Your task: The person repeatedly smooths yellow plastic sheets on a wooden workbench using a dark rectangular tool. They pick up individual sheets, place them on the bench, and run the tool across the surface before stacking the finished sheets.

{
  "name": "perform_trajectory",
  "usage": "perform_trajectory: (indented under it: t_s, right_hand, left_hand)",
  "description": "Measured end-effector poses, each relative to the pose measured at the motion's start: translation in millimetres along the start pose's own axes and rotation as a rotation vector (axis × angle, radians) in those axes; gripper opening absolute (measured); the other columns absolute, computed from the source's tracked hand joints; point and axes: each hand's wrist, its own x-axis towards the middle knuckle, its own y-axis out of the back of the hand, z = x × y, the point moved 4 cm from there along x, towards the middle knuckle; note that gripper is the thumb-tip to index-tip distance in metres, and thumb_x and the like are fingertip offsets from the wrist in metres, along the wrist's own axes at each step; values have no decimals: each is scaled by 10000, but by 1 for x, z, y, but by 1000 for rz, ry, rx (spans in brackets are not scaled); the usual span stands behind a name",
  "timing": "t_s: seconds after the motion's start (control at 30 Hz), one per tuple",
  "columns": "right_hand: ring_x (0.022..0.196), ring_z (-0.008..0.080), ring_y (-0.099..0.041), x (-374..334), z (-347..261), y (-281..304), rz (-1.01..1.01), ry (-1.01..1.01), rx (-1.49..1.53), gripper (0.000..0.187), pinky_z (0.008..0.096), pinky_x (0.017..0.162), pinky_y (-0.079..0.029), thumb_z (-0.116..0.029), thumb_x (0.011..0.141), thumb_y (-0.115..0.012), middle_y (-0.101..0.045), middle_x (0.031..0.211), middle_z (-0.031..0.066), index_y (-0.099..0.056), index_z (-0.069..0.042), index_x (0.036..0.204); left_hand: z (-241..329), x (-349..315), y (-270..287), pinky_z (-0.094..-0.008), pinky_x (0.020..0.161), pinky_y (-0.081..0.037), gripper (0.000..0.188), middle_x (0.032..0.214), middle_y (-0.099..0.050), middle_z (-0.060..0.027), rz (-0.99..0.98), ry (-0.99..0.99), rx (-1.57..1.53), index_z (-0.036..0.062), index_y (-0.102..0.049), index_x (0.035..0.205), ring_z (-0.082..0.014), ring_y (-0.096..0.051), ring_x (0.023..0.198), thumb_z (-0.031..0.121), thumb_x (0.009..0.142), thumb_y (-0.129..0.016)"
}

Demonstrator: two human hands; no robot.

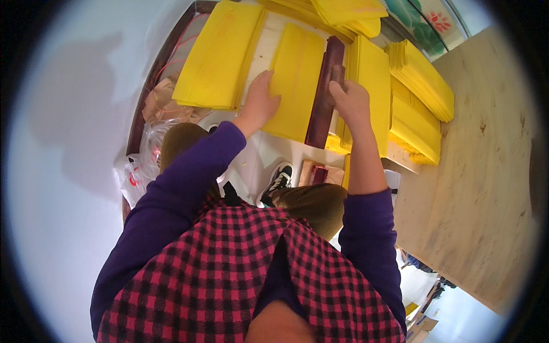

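Left hand (260,103) flat at yellow sheet (294,83) edge; right hand (350,102) holds dark block (325,94).

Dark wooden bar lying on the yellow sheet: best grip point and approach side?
Probably the far end of the bar, from above. The bar lies long and narrow along the right edge of the yellow sheet, so a hand can wrap across its width. The right hand already grips it there; the left hand lies flat on the sheet's left edge.

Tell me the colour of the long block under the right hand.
Dark reddish brown: the long block, gripped by the right hand, head view.
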Motion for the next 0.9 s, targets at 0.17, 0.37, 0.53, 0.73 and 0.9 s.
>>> perform_trajectory:
  t_s: [0.17,0.37,0.53,0.73,0.9]
  right_hand:
    - [767,360,-596,40,-10,-30,-85,-16,-191,436,422,683,-470,-406,717,-514,-614,788,221,-610,20,738]
    - [819,343,-607,69,-20,-56,-185,-64,-330,441,416,722,-479,-404,726,-515,-627,847,215,-647,6,819]
    - [829,333,-611,79,-27,-63,-220,-103,-355,426,410,733,-482,-392,725,-524,-631,857,208,-655,0,828]
    - [869,306,-617,86,-24,-77,-299,-130,-380,436,394,744,-487,-399,736,-522,-637,908,187,-658,-17,895]
    - [839,316,-615,85,-23,-92,-246,-89,-427,427,395,748,-482,-403,752,-485,-634,869,186,-660,-26,850]
  left_hand:
    - [-3,-27,0,-394,1036,-265,595,1293,-361,-255,-22,-22,7,-39,-382,1249,-386,-324,1217,37,704,-606]
    - [-7,-31,-3,-404,1033,-267,580,1292,-360,-255,-45,-31,2,-39,-386,1245,-395,-325,1212,26,707,-591]
    - [-7,-32,-4,-408,1031,-269,566,1291,-364,-248,-54,-33,17,-41,-396,1232,-393,-317,1223,27,702,-582]
    - [-5,-32,-4,-405,1035,-264,548,1298,-355,-246,-76,-21,49,-48,-399,1226,-383,-306,1237,30,708,-563]
    - [-4,-30,-3,-402,1042,-253,540,1311,-342,-245,-102,-21,67,-62,-398,1223,-376,-294,1249,29,715,-555]
